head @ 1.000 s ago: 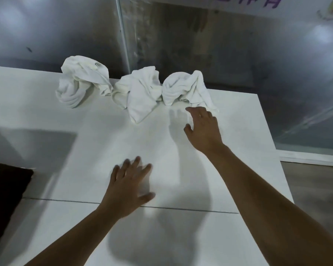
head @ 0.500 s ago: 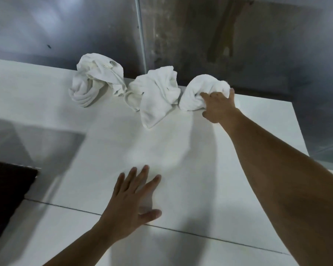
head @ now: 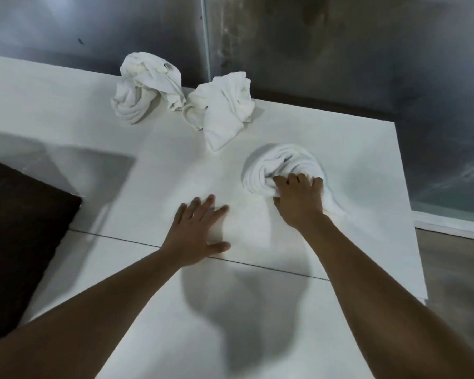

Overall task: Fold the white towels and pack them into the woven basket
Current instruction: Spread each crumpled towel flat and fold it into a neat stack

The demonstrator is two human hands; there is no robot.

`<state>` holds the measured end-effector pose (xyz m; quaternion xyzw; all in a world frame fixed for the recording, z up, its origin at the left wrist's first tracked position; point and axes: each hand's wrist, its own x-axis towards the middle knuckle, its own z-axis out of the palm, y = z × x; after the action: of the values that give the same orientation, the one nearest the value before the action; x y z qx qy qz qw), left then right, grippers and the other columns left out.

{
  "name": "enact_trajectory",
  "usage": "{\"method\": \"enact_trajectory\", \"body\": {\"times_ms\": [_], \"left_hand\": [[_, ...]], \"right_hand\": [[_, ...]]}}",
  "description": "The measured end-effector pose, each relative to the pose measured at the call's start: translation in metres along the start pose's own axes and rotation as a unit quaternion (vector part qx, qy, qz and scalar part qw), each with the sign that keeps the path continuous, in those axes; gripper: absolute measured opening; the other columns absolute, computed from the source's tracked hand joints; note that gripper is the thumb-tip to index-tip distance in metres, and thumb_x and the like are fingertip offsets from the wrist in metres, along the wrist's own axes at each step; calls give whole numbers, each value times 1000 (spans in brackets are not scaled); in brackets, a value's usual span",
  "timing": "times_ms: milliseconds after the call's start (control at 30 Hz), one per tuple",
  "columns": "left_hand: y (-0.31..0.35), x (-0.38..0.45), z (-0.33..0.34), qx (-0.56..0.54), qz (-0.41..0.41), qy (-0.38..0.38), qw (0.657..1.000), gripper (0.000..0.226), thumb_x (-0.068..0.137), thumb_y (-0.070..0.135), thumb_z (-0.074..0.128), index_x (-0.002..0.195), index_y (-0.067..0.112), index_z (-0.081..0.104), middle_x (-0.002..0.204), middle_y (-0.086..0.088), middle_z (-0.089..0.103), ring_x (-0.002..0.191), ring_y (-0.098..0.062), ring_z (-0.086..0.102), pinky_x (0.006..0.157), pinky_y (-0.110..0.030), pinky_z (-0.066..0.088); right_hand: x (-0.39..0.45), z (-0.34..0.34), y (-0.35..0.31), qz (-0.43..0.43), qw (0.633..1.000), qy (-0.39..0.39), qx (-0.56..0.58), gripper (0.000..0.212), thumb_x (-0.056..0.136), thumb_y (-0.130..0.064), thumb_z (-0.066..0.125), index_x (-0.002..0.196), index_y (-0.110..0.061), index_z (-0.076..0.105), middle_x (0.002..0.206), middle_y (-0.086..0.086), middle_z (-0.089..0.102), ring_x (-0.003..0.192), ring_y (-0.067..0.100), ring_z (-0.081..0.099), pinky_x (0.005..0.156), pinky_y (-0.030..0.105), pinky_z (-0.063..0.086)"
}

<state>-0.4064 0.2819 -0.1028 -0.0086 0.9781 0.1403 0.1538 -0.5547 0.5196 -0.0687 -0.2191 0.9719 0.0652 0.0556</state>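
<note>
Three crumpled white towels lie on a white table (head: 121,187). My right hand (head: 298,198) grips the nearest towel (head: 277,168), a bunched heap right of the table's middle. Flat on the bare tabletop just left of it rests my left hand (head: 197,231), its fingers spread and holding nothing. A second towel (head: 225,110) and a third towel (head: 145,86) sit side by side at the table's far edge. No woven basket is in view.
A dark brown object (head: 19,236) lies at the table's left edge. A grey metallic wall (head: 312,45) rises behind the table. The table's right edge (head: 405,192) drops to a wooden floor (head: 454,283). A seam (head: 257,265) crosses the tabletop.
My right hand took hold of the right-hand towel at the far edge and dragged it toward me, away from the other two. My left hand stayed flat on the table.
</note>
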Motion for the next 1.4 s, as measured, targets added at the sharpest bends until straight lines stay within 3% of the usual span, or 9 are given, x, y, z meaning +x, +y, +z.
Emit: {"method": "enact_trajectory", "body": {"times_ms": [267,500,733,867,933,1000,1200,1300,1400], "left_hand": [[20,-46,-1,-85,-18,56,995,88,88,44,69,159,28,20,166,-1,24,150,-28,26,120,-47,28],[41,-139,-5,-62,153,119,979,87,84,14,65,158,32,24,165,6,24,151,-21,26,116,-34,32],[22,-202,13,-52,109,4,993,59,88,38,44,146,25,45,157,2,41,146,-29,36,105,-46,46],[15,-236,28,-56,57,-45,996,73,86,54,26,150,22,42,160,-1,35,148,-28,32,112,-44,40],[16,-253,32,-66,35,-48,996,69,90,52,33,151,23,41,161,-1,34,146,-26,34,112,-43,41],[17,-271,36,-57,24,-53,997,61,94,43,48,152,24,39,163,0,30,143,-26,38,109,-40,42],[4,-309,35,3,-36,-48,998,62,96,38,53,154,25,35,166,2,23,133,-31,44,106,-42,38],[-9,-322,35,13,-47,-54,997,59,97,40,51,152,25,36,166,1,23,131,-35,44,104,-44,38],[-13,-321,23,29,-45,-83,995,57,99,42,46,153,29,33,166,5,20,138,-34,36,108,-42,34]], "right_hand": [[-130,10,-77,-3,999,40,17,48,56,-34,89,98,-25,69,86,0,67,86,26,62,88,49,37],[-214,7,-122,-16,995,54,83,51,54,-23,84,104,-23,72,83,-5,71,84,22,67,90,53,47],[-298,-3,-152,-30,953,63,294,53,75,-17,67,126,-31,63,124,-8,63,111,16,60,89,41,43],[-320,-11,-152,152,947,92,266,66,76,-17,72,138,-30,54,146,4,49,122,24,51,95,44,43],[-327,-12,-151,164,959,7,233,76,79,-25,72,148,-33,42,133,-3,57,119,22,53,103,46,36],[-335,-7,-150,150,959,-47,238,62,86,-25,66,143,-33,44,112,-8,63,110,21,59,104,43,31],[-347,-16,-140,185,946,20,267,14,95,-21,59,109,-20,63,87,0,65,85,27,67,80,38,38],[-361,-34,-136,192,919,76,336,3,94,-17,64,98,-18,64,81,-3,61,77,25,65,75,38,45],[-372,-62,-135,190,869,37,454,5,96,-21,61,92,-23,61,66,0,60,61,17,56,62,31,44]]}}
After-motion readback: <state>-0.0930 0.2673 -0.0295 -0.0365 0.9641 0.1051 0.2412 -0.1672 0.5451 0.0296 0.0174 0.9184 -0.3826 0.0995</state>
